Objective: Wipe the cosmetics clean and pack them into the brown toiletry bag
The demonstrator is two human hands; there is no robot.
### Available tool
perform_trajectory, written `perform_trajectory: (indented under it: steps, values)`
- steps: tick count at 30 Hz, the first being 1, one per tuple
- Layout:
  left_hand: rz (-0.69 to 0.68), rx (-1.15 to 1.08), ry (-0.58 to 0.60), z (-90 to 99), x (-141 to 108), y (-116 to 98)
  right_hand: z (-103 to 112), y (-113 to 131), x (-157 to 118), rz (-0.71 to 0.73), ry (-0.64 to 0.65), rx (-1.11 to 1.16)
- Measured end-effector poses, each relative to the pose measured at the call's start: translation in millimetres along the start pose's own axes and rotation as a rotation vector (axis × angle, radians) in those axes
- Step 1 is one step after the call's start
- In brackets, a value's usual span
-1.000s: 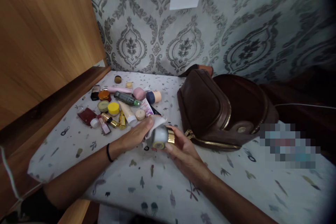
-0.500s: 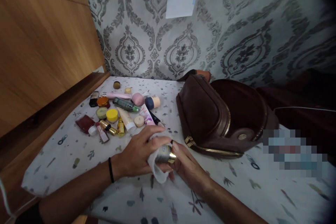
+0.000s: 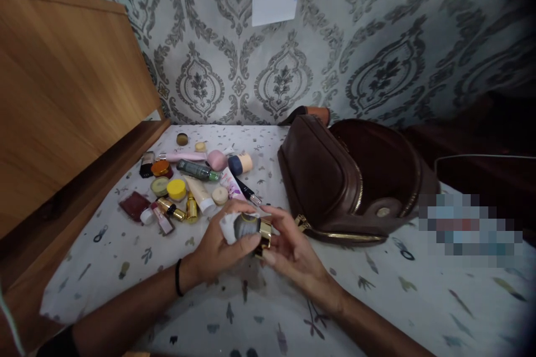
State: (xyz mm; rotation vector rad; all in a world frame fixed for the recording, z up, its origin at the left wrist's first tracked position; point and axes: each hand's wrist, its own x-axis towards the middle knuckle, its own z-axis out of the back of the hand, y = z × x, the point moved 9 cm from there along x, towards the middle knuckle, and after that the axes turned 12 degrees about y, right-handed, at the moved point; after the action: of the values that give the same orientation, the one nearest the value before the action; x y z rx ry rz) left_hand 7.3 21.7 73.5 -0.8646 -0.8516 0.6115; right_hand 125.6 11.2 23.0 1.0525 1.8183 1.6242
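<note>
Between my hands is a small grey bottle (image 3: 247, 227) with a shiny gold cap (image 3: 265, 231), tilted so the cap points right. My left hand (image 3: 221, 248) is closed round the grey body, thumb across its near side. A crumpled white cloth or tissue (image 3: 227, 226) is tucked between that palm and the bottle. My right hand (image 3: 300, 254) grips the gold cap with its fingertips, index finger on top and thumb below. Just beyond my left hand lie a cream tube (image 3: 199, 194), a gold bottle (image 3: 191, 207) and a white-and-purple tube (image 3: 232, 185).
Several cosmetics, among them a yellow-lidded jar (image 3: 176, 189), a green tube (image 3: 195, 169) and a pink sponge (image 3: 216, 160), lie at left on the patterned cloth (image 3: 226, 315). An unzipped brown leather bag (image 3: 322, 173) stands right. A wooden cabinet (image 3: 75, 72) borders the left.
The bottle has turned and shifted slightly left, showing more of its gold cap. The white cloth has been gathered back into my left hand. My right fingers have opened out around the cap.
</note>
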Motion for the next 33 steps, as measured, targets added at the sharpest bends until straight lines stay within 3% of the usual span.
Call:
perform_trajectory:
  steps: [2,4,9,13,17,20,26,30,33]
  values:
    - [0.068,-0.015,-0.043,3.5,-1.6,8.1,-1.8,1.0,-0.8,0.035,0.004,-0.073]
    - [0.048,0.02,-0.072,6.5,-2.2,8.1,-0.8,3.2,-1.6,0.072,-0.019,-0.141]
    - [-0.233,0.298,-0.032,3.8,-2.0,-21.5,3.5,-1.0,-2.6,0.021,-0.065,-0.131]
    - [-0.438,0.674,0.056,-14.4,-9.0,-46.9,-0.8,-16.2,0.2,-0.07,-0.051,0.109]
    - [-0.518,0.973,0.078,-30.0,-14.7,-53.6,0.9,-31.6,2.7,-0.138,-0.161,0.474]
    - [-0.557,1.102,0.09,-36.5,-17.0,-53.9,-6.4,-36.5,4.4,-0.229,-0.112,0.638]
    - [-0.661,1.087,0.161,-43.0,-24.0,-57.0,-8.1,-41.7,0.6,-0.3,-0.035,0.879]
    - [-0.57,1.019,0.136,-41.4,-19.5,-50.8,-8.4,-46.1,1.0,-0.307,-0.039,0.986]
    - [-0.482,0.863,0.105,-34.9,-14.4,-45.6,-4.7,-42.9,1.9,-0.269,-0.098,0.936]
